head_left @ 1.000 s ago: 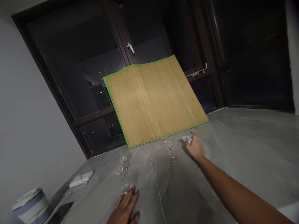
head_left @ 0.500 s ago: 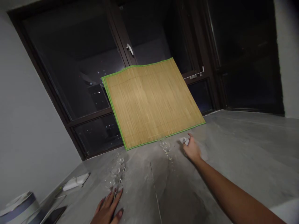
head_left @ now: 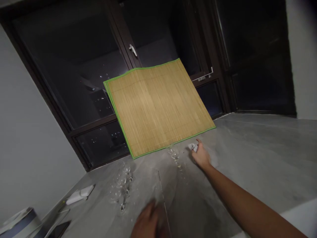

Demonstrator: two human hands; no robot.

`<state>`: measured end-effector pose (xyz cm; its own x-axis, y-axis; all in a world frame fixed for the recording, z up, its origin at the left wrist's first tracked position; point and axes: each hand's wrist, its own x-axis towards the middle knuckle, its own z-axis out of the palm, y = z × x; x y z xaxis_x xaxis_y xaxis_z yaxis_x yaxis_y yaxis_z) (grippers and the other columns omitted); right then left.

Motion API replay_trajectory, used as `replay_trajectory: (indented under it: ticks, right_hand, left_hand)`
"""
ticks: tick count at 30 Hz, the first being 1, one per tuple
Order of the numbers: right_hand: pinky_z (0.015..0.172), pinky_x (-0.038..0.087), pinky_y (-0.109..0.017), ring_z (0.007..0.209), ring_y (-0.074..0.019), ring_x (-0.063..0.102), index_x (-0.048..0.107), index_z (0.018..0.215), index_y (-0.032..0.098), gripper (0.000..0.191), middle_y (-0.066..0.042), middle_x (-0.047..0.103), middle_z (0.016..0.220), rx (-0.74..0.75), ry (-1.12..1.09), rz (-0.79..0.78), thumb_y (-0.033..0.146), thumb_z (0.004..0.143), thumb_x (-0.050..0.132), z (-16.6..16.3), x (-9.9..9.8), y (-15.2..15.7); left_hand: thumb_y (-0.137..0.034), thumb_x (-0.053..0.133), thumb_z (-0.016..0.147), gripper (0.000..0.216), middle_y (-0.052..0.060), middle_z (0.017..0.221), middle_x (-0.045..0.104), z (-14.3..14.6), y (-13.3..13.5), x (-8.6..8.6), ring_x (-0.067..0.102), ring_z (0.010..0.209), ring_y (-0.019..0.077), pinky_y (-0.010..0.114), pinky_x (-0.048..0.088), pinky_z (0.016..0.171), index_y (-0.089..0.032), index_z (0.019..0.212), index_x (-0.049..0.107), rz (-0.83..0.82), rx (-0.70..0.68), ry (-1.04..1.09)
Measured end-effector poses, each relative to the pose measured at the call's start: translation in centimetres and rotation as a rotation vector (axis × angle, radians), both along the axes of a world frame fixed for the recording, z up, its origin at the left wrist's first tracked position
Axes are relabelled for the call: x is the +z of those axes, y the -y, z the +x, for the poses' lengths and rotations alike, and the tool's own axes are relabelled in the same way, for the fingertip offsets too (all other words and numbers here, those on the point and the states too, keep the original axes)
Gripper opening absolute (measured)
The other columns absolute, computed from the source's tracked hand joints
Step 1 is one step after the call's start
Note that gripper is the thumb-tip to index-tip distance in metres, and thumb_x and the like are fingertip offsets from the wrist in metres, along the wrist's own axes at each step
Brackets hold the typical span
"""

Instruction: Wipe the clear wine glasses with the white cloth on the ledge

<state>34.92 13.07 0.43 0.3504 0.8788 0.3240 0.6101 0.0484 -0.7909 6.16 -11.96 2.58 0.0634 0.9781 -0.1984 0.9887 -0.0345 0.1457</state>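
Note:
My right hand (head_left: 201,157) reaches far forward over the grey floor and is closed around a small white crumpled thing (head_left: 192,146), close to the lower edge of a bamboo mat with green trim (head_left: 158,105) that leans against the dark window. A clear stemmed glass (head_left: 174,154) stands just left of that hand. My left hand (head_left: 148,224) hovers low near the bottom edge, smeared by motion, so its fingers are unclear. Several more clear stemmed glasses (head_left: 121,186) stand on the floor to its upper left.
A white flat object (head_left: 79,195) lies by the left wall. A dark tablet-like slab (head_left: 60,228) and a round white and grey container (head_left: 17,224) sit at the bottom left corner. Dark window frames (head_left: 81,129) close off the back.
My left hand has left the group of glasses and swung right toward the floor seam. My right hand has stayed by the mat's edge with the white thing.

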Motion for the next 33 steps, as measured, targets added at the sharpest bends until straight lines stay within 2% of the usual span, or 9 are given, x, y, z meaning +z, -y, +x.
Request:
replay_trajectory:
  ticks: [3,5,8,11,14,17,23,28,33]
  right_hand:
    - [0.072,0.043,-0.029,0.092,-0.0254,0.068,0.027,0.151,0.018,0.066,-0.012,0.071,0.11,-0.006,-0.009,-0.001,0.03,0.089,0.049,0.0,-0.1,-0.1]
    - [0.072,0.043,-0.029,0.092,-0.0251,0.068,0.027,0.151,0.019,0.066,-0.011,0.071,0.11,-0.01,-0.018,-0.001,0.03,0.089,0.049,0.1,-0.1,-0.1]
    - [0.071,0.043,-0.03,0.091,-0.0255,0.069,0.028,0.15,0.02,0.065,-0.01,0.071,0.109,-0.011,-0.025,0.003,0.031,0.089,0.048,0.1,-0.1,-0.2]
    - [0.071,0.044,-0.03,0.09,-0.025,0.069,0.027,0.15,0.02,0.065,-0.01,0.072,0.107,-0.001,-0.024,0.003,0.03,0.09,0.047,0.1,-0.1,-0.1]
    - [0.072,0.044,-0.03,0.09,-0.0255,0.069,0.025,0.151,0.02,0.066,-0.01,0.072,0.107,-0.005,-0.014,-0.016,0.031,0.09,0.048,0.0,0.0,0.0]
    - [0.072,0.044,-0.031,0.09,-0.0262,0.069,0.026,0.151,0.021,0.066,-0.011,0.071,0.107,0.0,-0.02,-0.016,0.031,0.09,0.048,0.0,0.0,0.0]
    - [0.071,0.042,-0.031,0.092,-0.028,0.068,0.028,0.15,0.02,0.065,-0.013,0.07,0.11,0.005,-0.01,0.01,0.029,0.089,0.049,-0.1,0.0,0.0]
    - [0.071,0.042,-0.031,0.091,-0.0276,0.068,0.028,0.151,0.018,0.066,-0.013,0.07,0.109,0.024,-0.008,0.022,0.028,0.089,0.049,-0.1,-0.1,0.0]
    - [0.072,0.042,-0.032,0.095,-0.0286,0.068,0.028,0.15,0.018,0.064,-0.014,0.069,0.112,0.02,0.005,0.022,0.032,0.09,0.047,0.0,-0.3,-0.2]
  left_hand:
    - [-0.044,0.054,0.082,0.07,0.006,0.166,0.016,6.7,-4.8,-0.6,0.018,0.151,0.029,0.045,0.016,0.123,-0.027,0.149,0.042,0.235,-0.114,0.159]
    - [-0.044,0.056,0.08,0.076,0.008,0.166,0.014,9.9,-8.8,-0.9,0.018,0.15,0.0337,0.048,0.015,0.122,-0.025,0.151,0.037,0.266,-0.102,0.233]
    - [-0.046,0.057,0.079,0.081,0.012,0.165,0.016,12.6,-14.1,-0.8,0.017,0.149,0.0383,0.053,0.013,0.121,-0.021,0.152,0.036,0.263,-0.064,0.24]
    - [-0.049,0.052,0.082,0.076,0.017,0.158,0.032,13.1,-16.4,-0.4,0.026,0.146,0.0333,0.05,0.015,0.121,-0.015,0.148,0.042,0.249,-0.092,0.205]
    - [-0.049,0.047,0.084,0.073,0.016,0.155,0.04,12.1,-14.8,-0.3,0.032,0.144,0.029,0.046,0.014,0.122,-0.014,0.147,0.044,0.234,-0.183,0.187]
    - [-0.047,0.046,0.085,0.074,0.012,0.159,0.033,9.7,-10.7,-0.6,0.027,0.147,0.0268,0.042,0.011,0.124,-0.016,0.151,0.038,0.218,-0.268,0.195]
    - [-0.044,0.042,0.088,0.071,0.005,0.163,0.023,1.9,-4.7,-0.7,0.015,0.152,0.0234,0.04,0.005,0.125,-0.019,0.154,0.031,0.144,-0.109,0.126]
    - [-0.05,0.029,0.094,0.072,0.01,0.164,0.016,-3.8,-7.9,0.0,0.01,0.153,0.0209,0.04,0.003,0.124,-0.013,0.155,0.025,0.129,0.07,0.08]
    - [-0.055,0.023,0.095,0.075,0.015,0.163,0.018,-6.1,-12.6,-0.1,0.013,0.152,0.0224,0.042,0.006,0.122,-0.01,0.155,0.024,0.125,0.209,0.07]
